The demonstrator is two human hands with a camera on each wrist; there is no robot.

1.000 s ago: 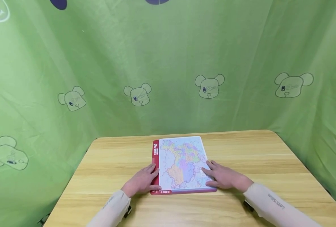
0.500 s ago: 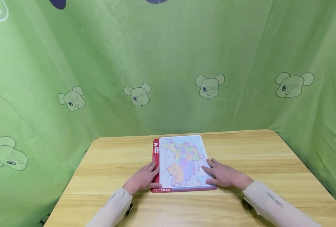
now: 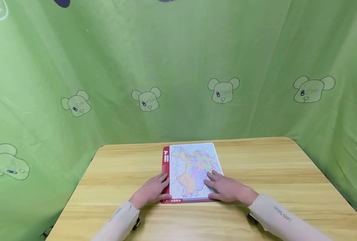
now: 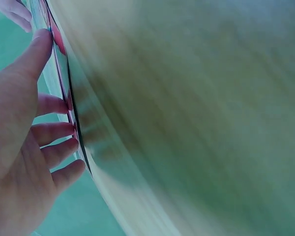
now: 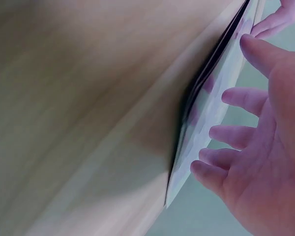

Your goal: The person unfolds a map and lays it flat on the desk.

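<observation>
A flat map puzzle board with a red strip down its left side lies in the middle of the wooden table. My left hand rests at the board's near left edge, fingers straight on the red strip. In the left wrist view the left hand touches the board's thin edge with its fingertips. My right hand lies flat on the map's near right part, fingers spread and straight. The right wrist view shows the right hand with its fingers over the board. Neither hand holds anything.
A green curtain printed with bear heads hangs close behind and on both sides of the table. Bare wood stretches left and right of the board. The table's rounded far corners meet the curtain.
My right hand has slid left, from the board's right edge onto the map, and now covers its near right corner. The left hand has stayed where it was.
</observation>
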